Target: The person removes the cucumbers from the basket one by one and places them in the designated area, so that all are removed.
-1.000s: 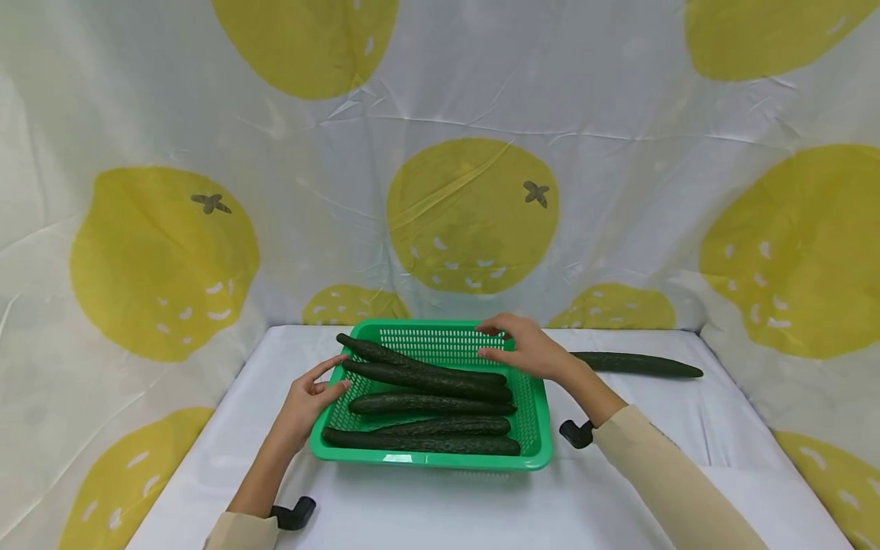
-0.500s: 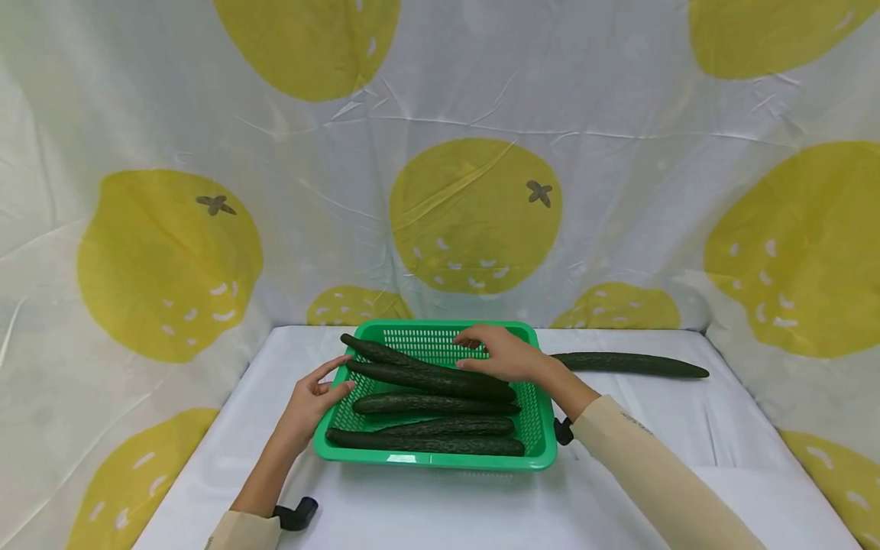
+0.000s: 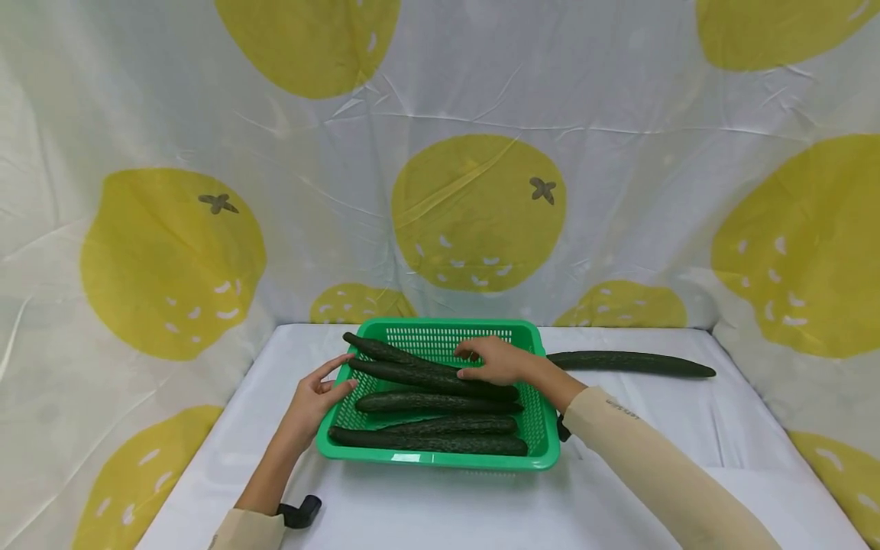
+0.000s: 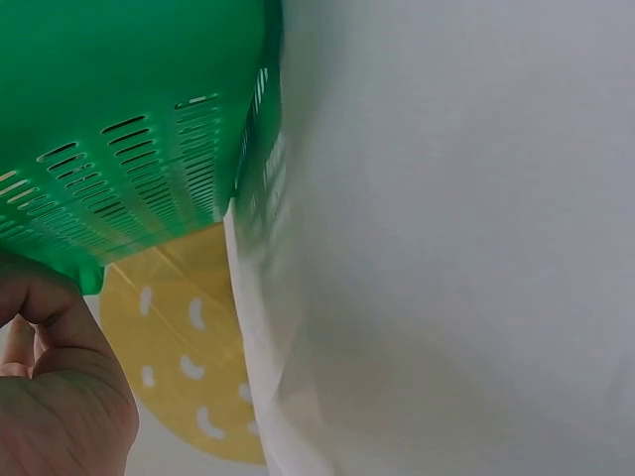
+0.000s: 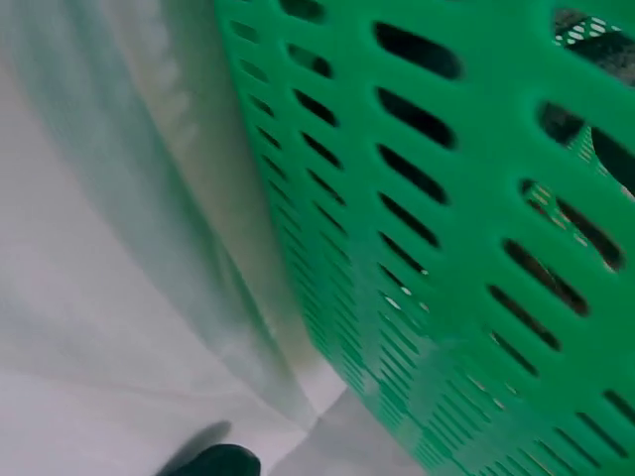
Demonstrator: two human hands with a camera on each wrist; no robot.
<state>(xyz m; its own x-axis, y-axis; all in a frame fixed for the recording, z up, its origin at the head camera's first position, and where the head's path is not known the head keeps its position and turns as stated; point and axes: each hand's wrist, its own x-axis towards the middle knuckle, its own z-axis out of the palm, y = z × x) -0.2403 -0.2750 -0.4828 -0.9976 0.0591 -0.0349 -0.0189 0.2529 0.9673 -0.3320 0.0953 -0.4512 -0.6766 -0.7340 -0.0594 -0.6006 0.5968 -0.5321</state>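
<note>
A green plastic basket (image 3: 440,460) sits on the white cloth with several dark green cucumbers in it. My left hand (image 3: 309,401) grips the basket's left rim, thumb over the edge; the left wrist view shows that hand (image 4: 64,377) by the rim with bent fingers. Reaching over the right wall, my right hand (image 3: 498,360) spreads thumb and fingers at the two rear cucumbers. Its thumb meets the front one of these (image 3: 412,374); the other (image 3: 378,349) passes partly under the hand. The right wrist view shows the basket wall (image 5: 397,248), not the fingers.
Another cucumber (image 3: 632,363) lies on the cloth right of the basket, its left end hidden behind the basket and right arm. A lemon-printed curtain (image 3: 330,206) rises behind and at both sides. Black camera mounts (image 3: 300,512) hang at the wrists.
My right hand has moved left from the basket's right side and come down onto the rear cucumbers. The left hand stays at the rim. The view has shifted slightly.
</note>
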